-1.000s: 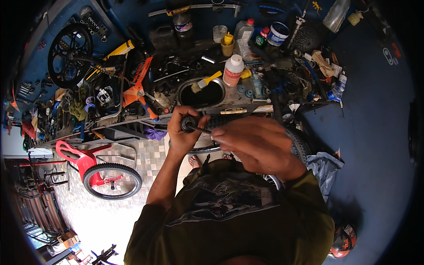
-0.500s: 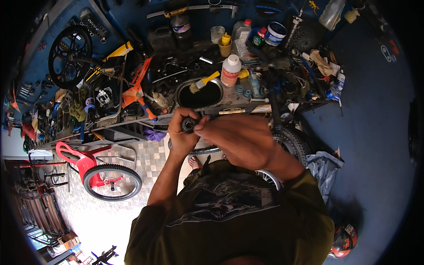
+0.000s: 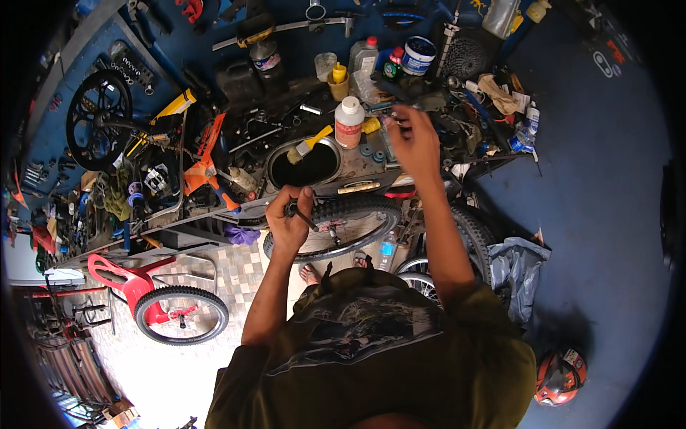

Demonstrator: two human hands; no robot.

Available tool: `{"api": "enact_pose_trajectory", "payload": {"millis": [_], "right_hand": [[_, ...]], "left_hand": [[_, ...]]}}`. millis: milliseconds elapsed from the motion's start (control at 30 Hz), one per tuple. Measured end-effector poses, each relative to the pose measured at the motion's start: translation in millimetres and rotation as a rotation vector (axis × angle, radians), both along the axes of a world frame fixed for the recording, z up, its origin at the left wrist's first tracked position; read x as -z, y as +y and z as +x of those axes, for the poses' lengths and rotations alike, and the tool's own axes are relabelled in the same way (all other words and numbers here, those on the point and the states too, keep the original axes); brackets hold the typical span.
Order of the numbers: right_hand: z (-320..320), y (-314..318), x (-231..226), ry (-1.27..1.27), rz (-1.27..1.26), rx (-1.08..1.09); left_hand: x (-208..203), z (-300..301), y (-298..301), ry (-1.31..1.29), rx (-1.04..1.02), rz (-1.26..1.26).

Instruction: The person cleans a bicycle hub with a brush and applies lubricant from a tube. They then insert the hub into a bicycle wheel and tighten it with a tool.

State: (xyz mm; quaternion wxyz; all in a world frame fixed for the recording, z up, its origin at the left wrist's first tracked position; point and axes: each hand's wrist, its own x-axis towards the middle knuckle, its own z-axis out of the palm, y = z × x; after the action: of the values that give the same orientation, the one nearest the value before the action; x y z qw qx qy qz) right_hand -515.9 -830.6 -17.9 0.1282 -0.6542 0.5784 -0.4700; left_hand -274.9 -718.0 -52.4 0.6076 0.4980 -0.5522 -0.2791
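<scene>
Black part (image 3: 291, 208) inside left grip (image 3: 287, 227)

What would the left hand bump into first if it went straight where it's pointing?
The left hand would probably meet the oval metal tray, just ahead in the picture; depth is unclear, so it might pass above.

Hands, 2: L hand (image 3: 287, 223) & R hand (image 3: 418, 146). 1 dark part (image 3: 305, 218) in L hand. Ctr: 1 oval tray (image 3: 339, 166), 1 brush (image 3: 312, 144), 1 wht btl (image 3: 349, 123), 2 sm. blue-grey rounds (image 3: 366, 150). Far: 1 blue tub (image 3: 418, 58), 1 grey btl w/ red cap (image 3: 364, 57), 1 grn btl (image 3: 392, 66). Tyres (image 3: 223, 314), min. 3: 1 left, 1 ctr, 1 right. Left: 1 red chair (image 3: 134, 284). Right: 1 grey bag (image 3: 516, 268); near right, 1 helmet (image 3: 561, 377). Feet (image 3: 309, 273): 2.
</scene>
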Motion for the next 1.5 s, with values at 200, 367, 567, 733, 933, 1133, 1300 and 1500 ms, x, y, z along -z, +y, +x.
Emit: {"api": "enact_pose_trajectory", "payload": {"millis": [200,367,567,733,933,1133,1300,1500], "right_hand": [[-95.7,-90.0,121.0,0.575,0.706,0.34],[-86.2,-96.5,120.7,0.483,0.817,0.292],[-88.4,-34.9,98.8,0.003,0.367,0.111],[-35.2,93.1,-45.8,-0.24,0.39,-0.196],[-15.2,163.6,-97.0,0.219,0.073,-0.329],[-16.0,195.8,-121.7,0.203,-0.297,-0.152],[-3.1,181.6,-98.0,0.483,-0.153,-0.264],[-11.3,176.9,-84.8,0.222,0.006,-0.14]], "left_hand": [[17.3,-16.7,-17.1,-0.022,0.013,-0.03],[28.4,-12.2,-19.1,0.015,0.01,0.004],[39.0,-7.2,-33.7,0.046,0.036,0.013],[50.8,2.0,-55.0,-0.014,0.043,-0.026],[54.7,-6.8,-80.1,-0.014,0.083,-0.054],[51.8,-6.7,-85.3,-0.01,0.085,-0.091],[45.9,-18.3,-84.7,-0.019,0.115,-0.084],[76.5,4.2,-66.7,0.012,0.11,0.047]]}}
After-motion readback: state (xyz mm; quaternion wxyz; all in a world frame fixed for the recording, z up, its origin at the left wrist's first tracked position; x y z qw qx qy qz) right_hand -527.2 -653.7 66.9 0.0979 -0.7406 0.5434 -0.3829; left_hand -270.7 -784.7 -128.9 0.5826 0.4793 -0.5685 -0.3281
